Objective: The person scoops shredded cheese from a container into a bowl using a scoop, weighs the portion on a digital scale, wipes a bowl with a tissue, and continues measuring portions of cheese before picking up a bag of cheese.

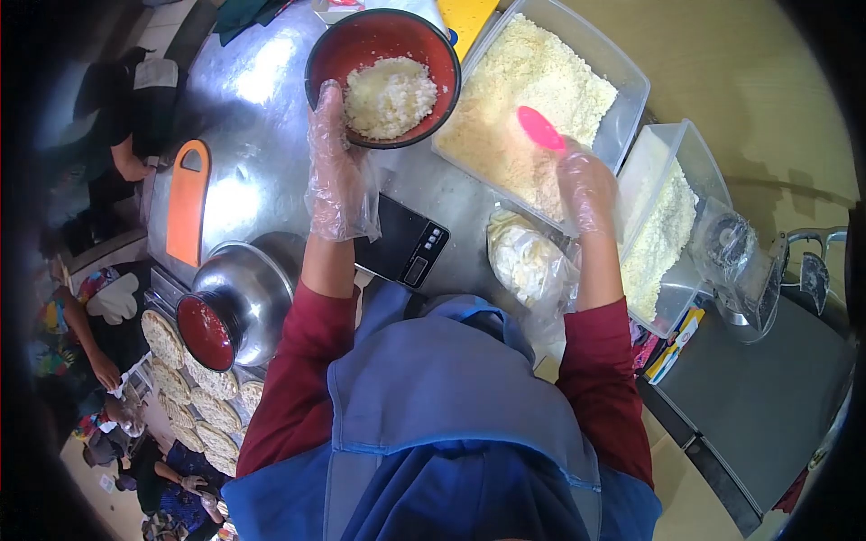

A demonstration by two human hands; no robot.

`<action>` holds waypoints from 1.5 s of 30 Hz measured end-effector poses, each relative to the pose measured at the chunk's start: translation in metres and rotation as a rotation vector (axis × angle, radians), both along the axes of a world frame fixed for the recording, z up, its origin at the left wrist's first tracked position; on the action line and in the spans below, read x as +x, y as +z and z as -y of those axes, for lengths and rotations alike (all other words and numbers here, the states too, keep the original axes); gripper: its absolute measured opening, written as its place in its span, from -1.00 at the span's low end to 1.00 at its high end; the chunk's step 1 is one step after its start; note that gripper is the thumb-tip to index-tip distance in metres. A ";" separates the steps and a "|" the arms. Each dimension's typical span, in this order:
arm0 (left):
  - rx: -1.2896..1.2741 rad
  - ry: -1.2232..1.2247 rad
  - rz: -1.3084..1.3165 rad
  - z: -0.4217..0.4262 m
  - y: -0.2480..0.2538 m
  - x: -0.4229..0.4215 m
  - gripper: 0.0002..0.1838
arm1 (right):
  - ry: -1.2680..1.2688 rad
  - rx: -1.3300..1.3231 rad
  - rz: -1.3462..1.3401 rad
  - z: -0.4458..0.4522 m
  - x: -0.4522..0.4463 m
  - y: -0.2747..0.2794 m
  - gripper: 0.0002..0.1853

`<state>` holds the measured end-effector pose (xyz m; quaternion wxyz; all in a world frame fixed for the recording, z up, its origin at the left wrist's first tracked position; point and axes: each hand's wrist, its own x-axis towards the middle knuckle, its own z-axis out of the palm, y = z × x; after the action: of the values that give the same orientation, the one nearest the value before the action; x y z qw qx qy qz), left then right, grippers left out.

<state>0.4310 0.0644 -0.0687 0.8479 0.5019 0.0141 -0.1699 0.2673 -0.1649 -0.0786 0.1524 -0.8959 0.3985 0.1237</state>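
Note:
A red bowl [329, 56] with a dark rim holds white crumbly food, and my left hand [336, 171], in a clear plastic glove, grips its lower left edge. My right hand [588, 189], gloved too, is closed on a pink scoop [540, 128] above a clear bin [634, 77] of pale crumbly powder. Beside the bin's lower edge, a plastic bag of white paste [526, 263] lies on the metal table [410, 176]. Under my left wrist is a black digital scale [397, 239].
A second clear bin [713, 167] of crumbs stands at right, near a plastic-covered machine [735, 248]. An orange board [187, 207], a metal bowl [253, 293] and a smaller red bowl [206, 332] are at left. Round flat breads [215, 415] lie lower left, with several people beyond.

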 end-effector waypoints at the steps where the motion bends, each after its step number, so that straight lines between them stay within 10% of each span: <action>1: 0.014 0.019 0.012 -0.001 0.000 0.001 -0.39 | -0.001 -0.001 0.000 0.002 -0.002 -0.005 -0.61; 12: 0.120 -0.056 0.083 0.015 0.001 -0.005 -0.27 | 0.030 0.703 0.028 0.004 0.007 -0.078 -0.65; 14: 0.146 -0.045 0.090 0.025 -0.007 -0.006 -0.29 | -0.186 0.970 0.357 0.003 -0.015 -0.068 -0.63; 25: 0.353 -0.188 0.307 0.081 -0.041 -0.018 -0.31 | -0.222 0.516 0.547 -0.001 -0.028 0.071 -0.62; 28: 0.169 -0.298 0.139 0.093 -0.047 -0.028 -0.29 | 0.165 -0.177 0.654 -0.025 -0.007 0.063 -0.62; 37: -0.003 -0.248 -0.146 0.076 -0.038 -0.012 -0.37 | 0.038 -0.206 0.679 -0.014 -0.017 0.063 -0.60; 39: 0.025 -0.240 -0.096 0.068 -0.027 -0.009 -0.39 | 0.024 -0.126 0.078 -0.001 -0.025 0.034 -0.63; 45: 0.075 -0.113 -0.032 0.049 -0.020 -0.001 -0.41 | 0.194 0.053 -0.155 -0.002 -0.036 -0.029 -0.61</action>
<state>0.4299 0.0151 -0.0887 0.8173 0.5305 0.0058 -0.2250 0.2310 -0.1631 -0.1078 0.1320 -0.9137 0.3169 0.2175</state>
